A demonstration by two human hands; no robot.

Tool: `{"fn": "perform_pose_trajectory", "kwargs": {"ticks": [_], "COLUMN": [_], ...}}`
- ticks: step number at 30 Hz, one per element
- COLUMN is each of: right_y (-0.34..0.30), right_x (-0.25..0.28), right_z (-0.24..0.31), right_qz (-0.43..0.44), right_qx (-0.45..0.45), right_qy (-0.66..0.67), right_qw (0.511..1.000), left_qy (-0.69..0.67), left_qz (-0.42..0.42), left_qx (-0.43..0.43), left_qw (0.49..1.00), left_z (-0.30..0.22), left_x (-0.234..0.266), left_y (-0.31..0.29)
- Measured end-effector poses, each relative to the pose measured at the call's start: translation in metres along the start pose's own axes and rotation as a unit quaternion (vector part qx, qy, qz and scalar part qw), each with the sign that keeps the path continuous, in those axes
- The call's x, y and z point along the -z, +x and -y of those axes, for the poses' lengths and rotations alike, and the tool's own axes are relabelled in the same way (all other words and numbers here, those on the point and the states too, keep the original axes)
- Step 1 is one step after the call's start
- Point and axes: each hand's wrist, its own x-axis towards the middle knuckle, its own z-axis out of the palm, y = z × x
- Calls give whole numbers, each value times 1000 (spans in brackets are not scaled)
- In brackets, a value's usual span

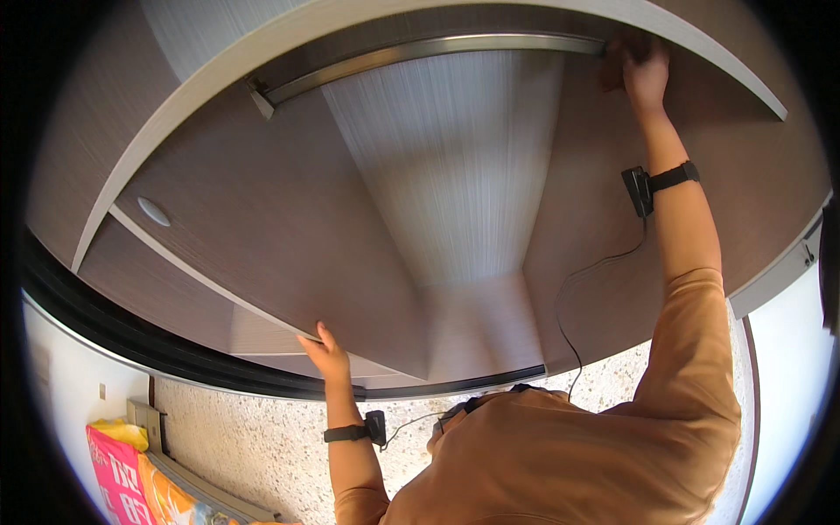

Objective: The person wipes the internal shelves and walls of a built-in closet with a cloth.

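Note:
I am facing the inside of a wood-grain wardrobe. A metal hanging rail (437, 45) runs across its upper part, with a bracket (261, 101) at the left end. My right hand (646, 74) is raised to the rail's right end by the side panel (604, 210). Its fingers are curled around a dark, blurred thing I cannot make out. Lower down, my left hand (329, 357) grips the pale front edge of the upright divider panel (214, 269), thumb on one side.
A white oval fitting (153, 211) sits on the divider. Along the wardrobe's bottom runs a black track (175, 354). Speckled floor (206, 429) lies below, with a pink and orange bag (118, 477) at lower left. A thin cable (564, 297) hangs from my right wrist strap.

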Motion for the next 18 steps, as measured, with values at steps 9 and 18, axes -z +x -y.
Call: {"fn": "perform_pose_trajectory", "kwargs": {"ticks": [9, 18], "right_y": [-1, 9], "right_x": [-7, 2], "right_z": [14, -14], "right_qz": [114, 342], "right_qx": [-48, 43], "right_qy": [21, 33], "right_qw": [992, 938], "left_qy": [7, 65], "left_qz": [-73, -84], "left_qx": [4, -25], "left_qw": [997, 994], "left_z": [-13, -1], "left_x": [-14, -9], "left_y": [-9, -7]}}
